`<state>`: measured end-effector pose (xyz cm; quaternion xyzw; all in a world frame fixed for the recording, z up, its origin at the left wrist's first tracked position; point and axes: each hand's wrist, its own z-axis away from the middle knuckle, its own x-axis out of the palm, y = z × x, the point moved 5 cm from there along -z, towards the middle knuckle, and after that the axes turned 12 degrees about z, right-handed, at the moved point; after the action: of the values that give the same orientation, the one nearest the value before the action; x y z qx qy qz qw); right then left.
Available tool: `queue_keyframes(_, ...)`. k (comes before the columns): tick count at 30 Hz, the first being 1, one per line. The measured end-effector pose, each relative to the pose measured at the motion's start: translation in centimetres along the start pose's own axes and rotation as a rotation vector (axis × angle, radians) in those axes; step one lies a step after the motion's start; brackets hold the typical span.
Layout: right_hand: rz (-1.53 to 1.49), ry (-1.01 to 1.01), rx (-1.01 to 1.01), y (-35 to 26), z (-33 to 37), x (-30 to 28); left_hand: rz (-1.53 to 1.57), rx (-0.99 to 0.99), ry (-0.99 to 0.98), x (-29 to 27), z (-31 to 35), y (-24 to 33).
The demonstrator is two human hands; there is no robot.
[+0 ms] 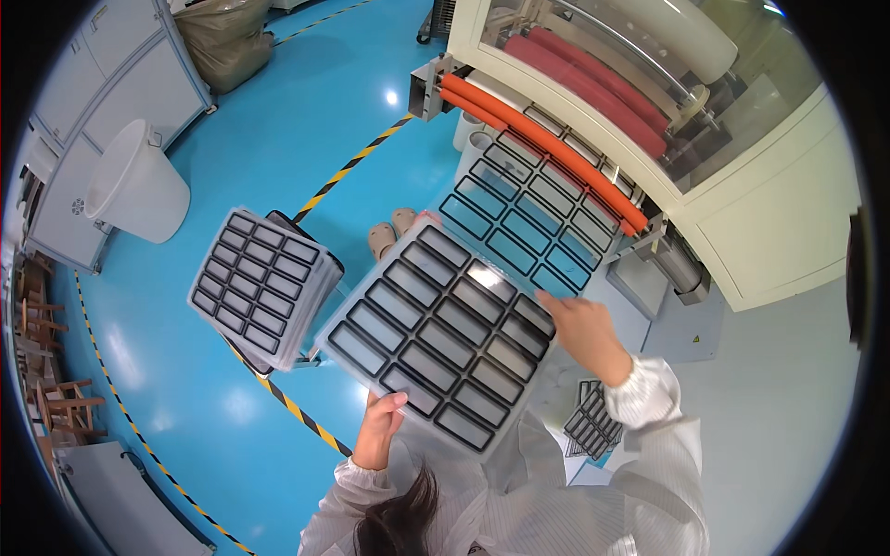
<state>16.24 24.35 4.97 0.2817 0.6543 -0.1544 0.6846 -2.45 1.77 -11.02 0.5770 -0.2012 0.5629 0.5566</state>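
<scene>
Glossy blue floor (278,139) with striped tape (348,171), white bin (139,185), grey cabinets (111,65).

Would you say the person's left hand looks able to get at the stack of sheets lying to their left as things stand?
Probably not at once: the left hand grips the near edge of the held sheet, with the right hand on its far side. The stack lies to the left with nothing between; the hand would first have to let go.

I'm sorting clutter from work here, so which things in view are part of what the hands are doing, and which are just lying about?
In hand:
- sheet of black frames, held by left hand and right hand
- stack of sheets
- web of frames leaving the machine

Lying about:
- white bucket
- brown sack
- wooden chairs
</scene>
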Motion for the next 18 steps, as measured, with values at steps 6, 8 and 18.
queue_keyframes(6,-0.042,-0.197,0.066,4.1,7.7,-1.0,0.067,0.004,0.028,-1.0,0.1,1.4)
queue_keyframes(8,-0.641,-0.347,0.176,4.9,8.1,-1.3,0.068,0.023,0.107,-1.5,-0.3,2.3)
queue_keyframes(18,-1.450,-0.177,0.322,6.8,6.9,4.0,-0.073,0.284,0.320,-10.4,-4.3,16.4)
